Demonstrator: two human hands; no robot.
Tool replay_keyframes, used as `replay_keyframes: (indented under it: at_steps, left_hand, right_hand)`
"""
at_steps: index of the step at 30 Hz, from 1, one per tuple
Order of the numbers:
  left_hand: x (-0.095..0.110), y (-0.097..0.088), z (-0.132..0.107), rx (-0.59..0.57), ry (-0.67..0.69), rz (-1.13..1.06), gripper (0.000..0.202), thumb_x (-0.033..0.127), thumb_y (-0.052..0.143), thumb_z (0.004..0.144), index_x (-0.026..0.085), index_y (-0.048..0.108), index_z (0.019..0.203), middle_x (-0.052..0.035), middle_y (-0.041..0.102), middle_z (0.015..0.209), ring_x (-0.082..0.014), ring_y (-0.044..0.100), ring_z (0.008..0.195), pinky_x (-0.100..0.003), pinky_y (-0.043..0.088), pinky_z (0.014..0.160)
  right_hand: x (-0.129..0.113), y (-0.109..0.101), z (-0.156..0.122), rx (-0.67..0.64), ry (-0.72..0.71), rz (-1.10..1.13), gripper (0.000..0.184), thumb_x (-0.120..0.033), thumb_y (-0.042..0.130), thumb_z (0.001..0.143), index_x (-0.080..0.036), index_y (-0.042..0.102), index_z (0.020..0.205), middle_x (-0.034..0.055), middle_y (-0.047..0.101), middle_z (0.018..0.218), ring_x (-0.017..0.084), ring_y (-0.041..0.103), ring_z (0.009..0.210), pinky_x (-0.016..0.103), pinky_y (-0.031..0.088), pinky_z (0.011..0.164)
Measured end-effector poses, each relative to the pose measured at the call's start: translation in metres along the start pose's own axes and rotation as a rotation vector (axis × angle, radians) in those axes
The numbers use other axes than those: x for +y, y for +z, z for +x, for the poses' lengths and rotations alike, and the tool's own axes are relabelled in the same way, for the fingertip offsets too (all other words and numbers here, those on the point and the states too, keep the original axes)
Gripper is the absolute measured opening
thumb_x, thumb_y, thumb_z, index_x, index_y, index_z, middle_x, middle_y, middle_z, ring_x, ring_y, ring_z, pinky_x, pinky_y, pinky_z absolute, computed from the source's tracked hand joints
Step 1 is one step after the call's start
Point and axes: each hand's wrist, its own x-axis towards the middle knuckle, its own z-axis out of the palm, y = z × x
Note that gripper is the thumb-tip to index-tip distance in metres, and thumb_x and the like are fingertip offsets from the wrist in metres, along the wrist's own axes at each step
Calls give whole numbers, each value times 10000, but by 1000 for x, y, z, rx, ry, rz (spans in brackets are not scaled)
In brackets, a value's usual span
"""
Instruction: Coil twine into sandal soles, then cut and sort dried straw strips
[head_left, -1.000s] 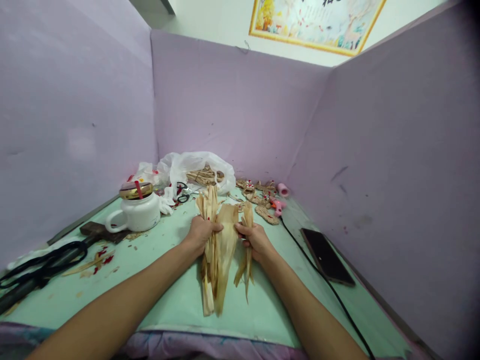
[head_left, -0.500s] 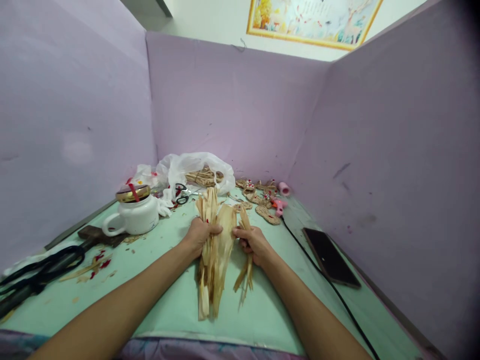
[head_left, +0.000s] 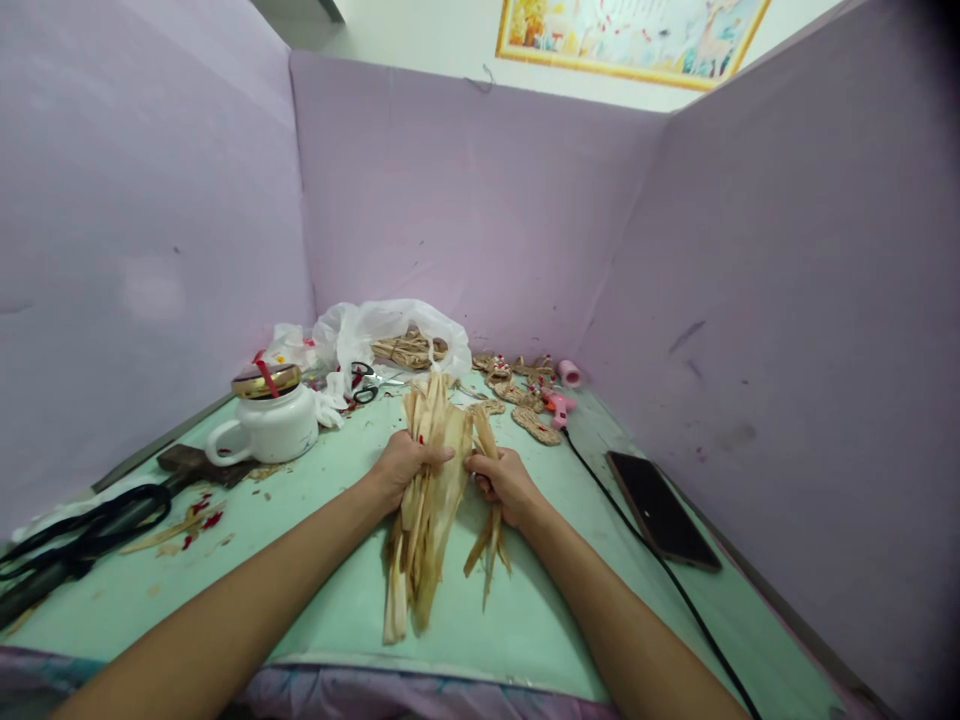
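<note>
My left hand (head_left: 403,470) is closed round a bundle of dry corn husks (head_left: 435,510), its thumb laid across the front. The bundle is held upright-ish over the green tabletop, its lower end leaning left toward me, with a broad husk on its right side. Just right of it, my right hand (head_left: 507,482) pinches a smaller bunch of narrow husk strips (head_left: 491,555). These strips fan out below my fingers. The right thumb and fingertips are close against the broad husk's edge; whether they also grip it I cannot tell.
At left stand a white lidded mug (head_left: 281,428) and a hammer (head_left: 196,465) by black cord loops. Behind lie scissors (head_left: 365,383), a white plastic bag (head_left: 442,330) holding husk rope, woven soles (head_left: 535,424) and a pink glue gun (head_left: 558,406). A phone (head_left: 664,510) lies right.
The husk bundle's top has tipped slightly right and its lower end has swung left. My left hand has come slightly nearer my right hand. Both keep their hold.
</note>
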Motion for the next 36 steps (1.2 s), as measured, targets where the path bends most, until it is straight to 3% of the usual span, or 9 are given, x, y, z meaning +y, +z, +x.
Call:
replay_keyframes:
  at_steps: [7, 20, 29, 33, 36]
  left_hand:
    - [-1, 4, -3, 4, -12, 45, 408, 102, 727, 389, 68, 675, 792, -84, 699, 671, -217, 623, 558, -320, 504, 539]
    - [-6, 2, 3, 0, -54, 65, 444, 94, 678, 380, 65, 665, 823, -91, 698, 704, -250, 645, 624, -353, 521, 596]
    - [-5, 2, 2, 16, -66, 87, 406, 102, 681, 378, 64, 655, 782, -87, 685, 659, -230, 624, 558, -350, 509, 558]
    - [-3, 1, 4, 92, 7, 104, 288, 136, 670, 417, 94, 622, 699, -38, 643, 585, -184, 587, 516, -312, 485, 525]
    - [2, 0, 5, 185, 97, 147, 222, 81, 632, 407, 124, 567, 615, 37, 557, 493, -115, 508, 453, -237, 424, 471]
  right_hand:
    - [1, 3, -3, -63, -31, -8, 140, -232, 584, 556, -172, 458, 554, -95, 353, 362, 31, 268, 332, 192, 128, 355]
    - [6, 2, 2, -98, 38, 26, 178, -250, 619, 531, -169, 462, 550, -102, 355, 341, 26, 260, 310, 180, 106, 331]
    - [6, 3, 1, -98, 94, 118, 146, -147, 626, 590, -143, 486, 546, -84, 398, 335, 20, 295, 287, 138, 120, 281]
    - [3, 4, 5, -105, 203, 220, 89, -97, 531, 716, -107, 537, 628, -30, 497, 412, 35, 395, 307, 114, 210, 256]
    - [-1, 2, 8, -65, 290, 288, 175, -59, 439, 802, -97, 537, 663, -5, 535, 438, 39, 461, 328, 94, 344, 299]
